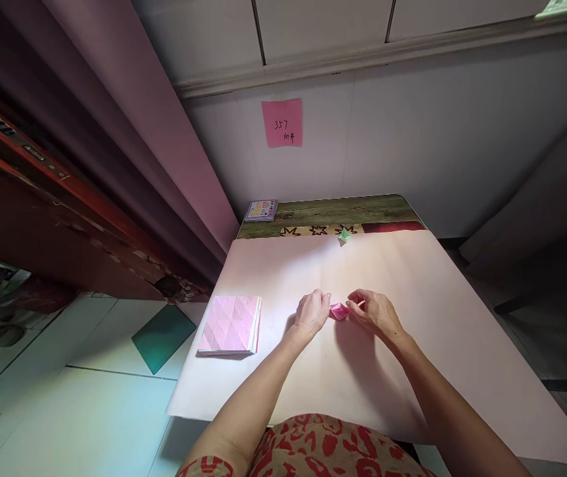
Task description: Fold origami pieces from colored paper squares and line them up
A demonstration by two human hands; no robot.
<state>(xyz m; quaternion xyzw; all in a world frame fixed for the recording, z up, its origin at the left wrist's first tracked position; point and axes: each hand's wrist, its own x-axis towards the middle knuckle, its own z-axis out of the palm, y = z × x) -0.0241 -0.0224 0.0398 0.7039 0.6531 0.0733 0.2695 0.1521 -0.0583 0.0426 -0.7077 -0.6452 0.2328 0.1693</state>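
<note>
Both hands hold one small pink paper (340,311) between them, fingers drawn in to a narrow pinch at either side of it. Left hand (313,309) grips its left end with thumb and fingertips close together; right hand (371,310) pinches the other end, and a pale pink tip shows past its fingers. The pink paper is folded and sits over about the middle of the desk (343,210); whether it touches the surface below, I cannot tell. Shadows of the hands and forearms fall toward the near edge.

White sheet (412,278) covers most of the desk, leaving a strip of green wood pattern bare along the far edge. On the sheet near the left edge lies a stack (230,323) of square papers, the top one pink with a diamond pattern. Near the far edge, beyond the hands, is a small folded green piece (344,235), close to the border of the sheet. A flat pack (261,210) rests in the far left corner.

Behind the desk, a pink note (282,124) with handwriting is on the wall (412,132). Left of the desk, a dark green square (163,338) lies on the tiled floor (104,411).
</note>
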